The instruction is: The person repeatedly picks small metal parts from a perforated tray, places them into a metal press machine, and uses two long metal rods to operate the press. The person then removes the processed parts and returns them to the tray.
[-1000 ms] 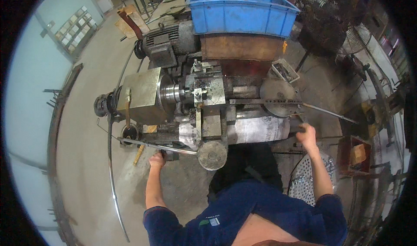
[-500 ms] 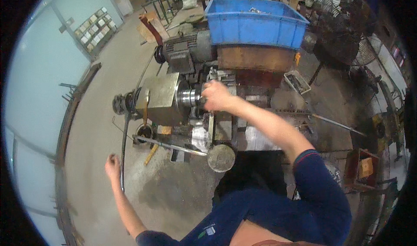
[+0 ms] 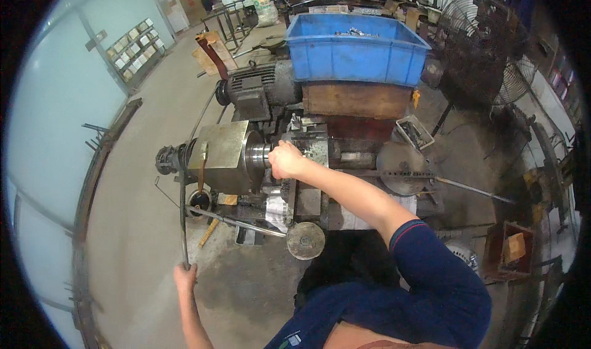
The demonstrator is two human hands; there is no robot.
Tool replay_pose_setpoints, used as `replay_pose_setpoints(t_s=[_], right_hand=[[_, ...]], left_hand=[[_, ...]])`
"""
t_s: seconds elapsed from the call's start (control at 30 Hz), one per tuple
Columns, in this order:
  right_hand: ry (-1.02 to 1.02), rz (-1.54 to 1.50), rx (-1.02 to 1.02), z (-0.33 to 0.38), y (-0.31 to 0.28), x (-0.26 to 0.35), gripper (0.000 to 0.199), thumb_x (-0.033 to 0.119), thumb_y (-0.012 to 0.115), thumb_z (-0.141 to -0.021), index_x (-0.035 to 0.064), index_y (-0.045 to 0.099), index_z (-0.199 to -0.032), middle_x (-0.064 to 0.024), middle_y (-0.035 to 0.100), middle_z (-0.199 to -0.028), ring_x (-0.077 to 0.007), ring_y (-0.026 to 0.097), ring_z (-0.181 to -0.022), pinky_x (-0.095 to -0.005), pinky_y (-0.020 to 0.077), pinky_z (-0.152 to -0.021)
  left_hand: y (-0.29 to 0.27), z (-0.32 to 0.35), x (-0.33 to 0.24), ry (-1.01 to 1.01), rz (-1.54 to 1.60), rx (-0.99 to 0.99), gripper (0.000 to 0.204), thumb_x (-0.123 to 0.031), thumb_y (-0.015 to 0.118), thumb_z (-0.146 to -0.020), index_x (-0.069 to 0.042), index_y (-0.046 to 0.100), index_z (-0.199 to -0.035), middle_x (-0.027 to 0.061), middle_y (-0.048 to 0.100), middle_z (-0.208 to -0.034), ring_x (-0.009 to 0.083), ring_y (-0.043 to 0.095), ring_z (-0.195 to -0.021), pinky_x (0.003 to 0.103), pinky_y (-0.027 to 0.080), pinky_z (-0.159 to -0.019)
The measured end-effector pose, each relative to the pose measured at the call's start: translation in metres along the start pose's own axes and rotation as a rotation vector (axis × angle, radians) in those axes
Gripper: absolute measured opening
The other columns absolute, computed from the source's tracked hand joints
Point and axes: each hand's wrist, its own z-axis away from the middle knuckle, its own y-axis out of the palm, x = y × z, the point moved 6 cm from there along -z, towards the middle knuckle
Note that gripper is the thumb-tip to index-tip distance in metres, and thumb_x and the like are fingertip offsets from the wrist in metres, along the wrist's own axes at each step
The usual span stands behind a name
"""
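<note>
Grey steel of the lathe chuck sat just left of the right hand, whose grip was curled shut against the machine there; what it held could not be told. The left hand had closed its grip on the lower end of a long thin metal rod, which ran up toward the headstock. A blue plastic crate stood behind the lathe.

We wore a dark navy short-sleeved shirt with a thin red stripe edging the sleeve cuff and a small pale emblem, forearms left bare.
</note>
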Motion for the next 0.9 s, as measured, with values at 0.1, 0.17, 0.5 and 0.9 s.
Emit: replay_pose_setpoints(t_s=[0.1,0.17,0.5,0.9], right_hand=[[-0.036,0.083,-0.165,0.026,-0.036,-0.011,0.022,0.02,0.058,-0.055,0.0055,0.066,-0.069,-0.0125,0.062,-0.076,-0.0296,0.056,-0.082,-0.0376,0.0431,-0.073],[-0.132,0.07,-0.291,0.052,-0.074,-0.02,0.02,0.02,0.057,-0.052,0.0056,0.065,-0.063,-0.0142,0.061,-0.071,-0.0304,0.056,-0.077,-0.0388,0.0438,-0.07],[0.179,0.246,-0.85,0.12,-0.248,-0.137,0.052,0.019,0.063,-0.055,0.0069,0.058,-0.105,-0.0231,0.037,-0.127,-0.0396,0.043,-0.108,-0.0416,0.0382,-0.092],[0.618,-0.225,-0.421,0.381,-0.062,-0.17,0.039,0.014,0.058,-0.056,0.0032,0.061,-0.094,-0.0191,0.051,-0.113,-0.0348,0.052,-0.098,-0.0366,0.0434,-0.081]], left_hand=[[-0.012,-0.008,-0.032,0.048,0.051,0.186,0.023,-0.018,0.063,-0.07,0.003,0.054,-0.065,0.0107,0.056,-0.051,0.0173,0.057,-0.046,0.031,0.047,-0.045],[-0.003,-0.033,-0.013,0.143,0.107,0.218,0.021,-0.016,0.062,-0.072,0.004,0.055,-0.073,0.0134,0.057,-0.055,0.0191,0.059,-0.05,0.031,0.048,-0.047],[0.029,-0.068,-0.009,0.023,0.798,0.441,0.03,-0.012,0.059,-0.078,0.009,0.049,-0.097,0.015,0.056,-0.068,0.0237,0.059,-0.057,0.035,0.053,-0.051],[0.028,-0.06,0.019,0.0,0.697,0.292,0.042,-0.022,0.062,-0.078,0.008,0.047,-0.103,0.0145,0.053,-0.079,0.0221,0.054,-0.068,0.035,0.048,-0.061]])
